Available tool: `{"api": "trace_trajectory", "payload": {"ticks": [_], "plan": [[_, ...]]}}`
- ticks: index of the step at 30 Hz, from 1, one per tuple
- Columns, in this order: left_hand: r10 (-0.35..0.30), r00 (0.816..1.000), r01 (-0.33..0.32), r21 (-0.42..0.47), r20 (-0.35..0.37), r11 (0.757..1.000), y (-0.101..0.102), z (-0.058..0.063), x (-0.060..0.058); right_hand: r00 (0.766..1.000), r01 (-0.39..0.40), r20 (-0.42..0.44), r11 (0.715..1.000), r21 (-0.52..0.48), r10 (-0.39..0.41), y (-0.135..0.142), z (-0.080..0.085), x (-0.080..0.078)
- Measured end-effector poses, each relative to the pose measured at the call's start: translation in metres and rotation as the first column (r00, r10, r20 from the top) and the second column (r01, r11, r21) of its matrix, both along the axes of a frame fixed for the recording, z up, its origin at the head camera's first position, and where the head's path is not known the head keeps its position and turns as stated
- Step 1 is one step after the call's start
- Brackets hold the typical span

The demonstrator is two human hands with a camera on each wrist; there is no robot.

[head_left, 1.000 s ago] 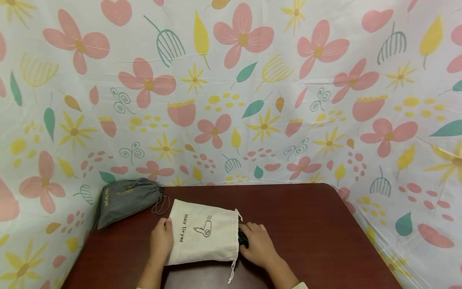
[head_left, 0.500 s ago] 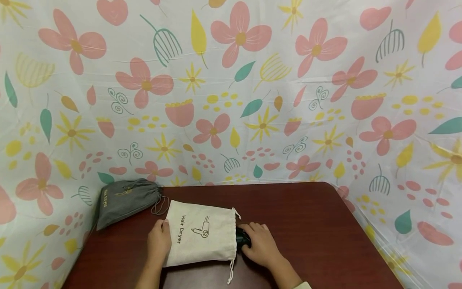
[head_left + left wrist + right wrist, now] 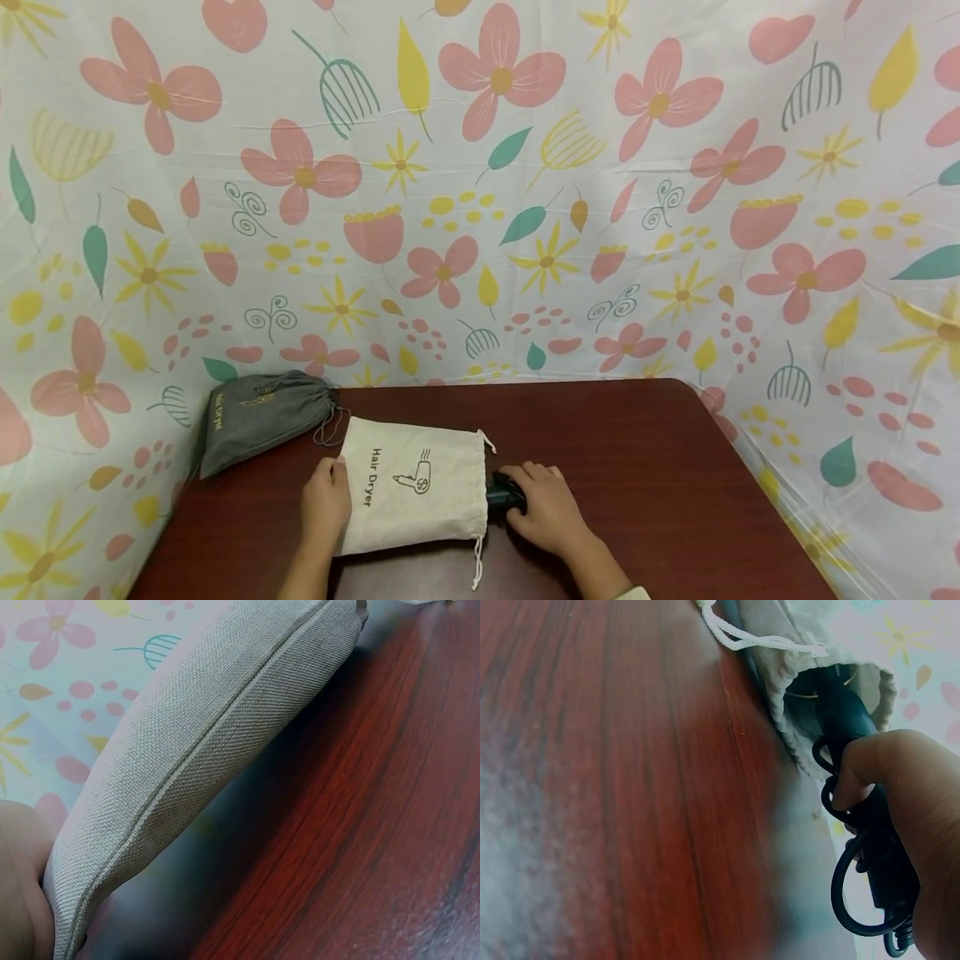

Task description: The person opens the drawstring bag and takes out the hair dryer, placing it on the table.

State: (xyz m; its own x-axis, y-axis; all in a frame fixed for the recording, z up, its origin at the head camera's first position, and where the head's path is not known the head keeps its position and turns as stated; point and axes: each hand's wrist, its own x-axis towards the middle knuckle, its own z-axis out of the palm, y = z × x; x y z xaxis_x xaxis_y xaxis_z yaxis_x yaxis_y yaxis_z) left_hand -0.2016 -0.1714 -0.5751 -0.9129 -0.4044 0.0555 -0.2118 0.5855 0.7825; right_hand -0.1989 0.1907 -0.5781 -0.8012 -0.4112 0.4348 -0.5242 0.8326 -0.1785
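Observation:
A cream drawstring bag (image 3: 405, 517) printed "Hair Dryer" is held sideways over the table, its mouth facing right. My left hand (image 3: 326, 504) grips the bag's closed left end between thumb and fingers. At the mouth, my right hand (image 3: 551, 512) holds the dark handle of a hair dryer (image 3: 889, 881), thumb across it. A black cord loops along the handle. In the right wrist view the dryer's front part sits inside the bag's opening (image 3: 791, 742), hidden deeper in. The left wrist view shows the bag's side seam (image 3: 176, 769) running away from the hand.
A grey drawstring bag (image 3: 262, 425), also lettered, lies at the table's back left corner. The dark red-brown table (image 3: 645, 467) has a rounded back right corner. Floral cloth (image 3: 465, 275) hangs behind and along both sides. White drawcords (image 3: 477, 567) dangle from the cream bag's mouth.
More of the hair dryer's handle shows outside the bag. The left hand and bag have shifted slightly left, while the right hand has moved a little right with the handle.

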Motion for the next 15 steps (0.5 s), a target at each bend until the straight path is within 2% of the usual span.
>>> {"api": "trace_trajectory", "payload": {"ticks": [7, 15], "plan": [[0.024, 1.0, -0.024, -0.003, -0.006, 1.0, -0.0019, -0.0011, 0.0, 1.0, 0.005, 0.025, 1.0, 0.006, -0.006, 0.0013, 0.0007, -0.0007], [0.019, 1.0, -0.019, 0.015, 0.007, 1.0, -0.0037, 0.0018, 0.0022, 1.0, 0.0, 0.019, 1.0, 0.0, 0.0, 0.0023, 0.0026, -0.0005]]}}
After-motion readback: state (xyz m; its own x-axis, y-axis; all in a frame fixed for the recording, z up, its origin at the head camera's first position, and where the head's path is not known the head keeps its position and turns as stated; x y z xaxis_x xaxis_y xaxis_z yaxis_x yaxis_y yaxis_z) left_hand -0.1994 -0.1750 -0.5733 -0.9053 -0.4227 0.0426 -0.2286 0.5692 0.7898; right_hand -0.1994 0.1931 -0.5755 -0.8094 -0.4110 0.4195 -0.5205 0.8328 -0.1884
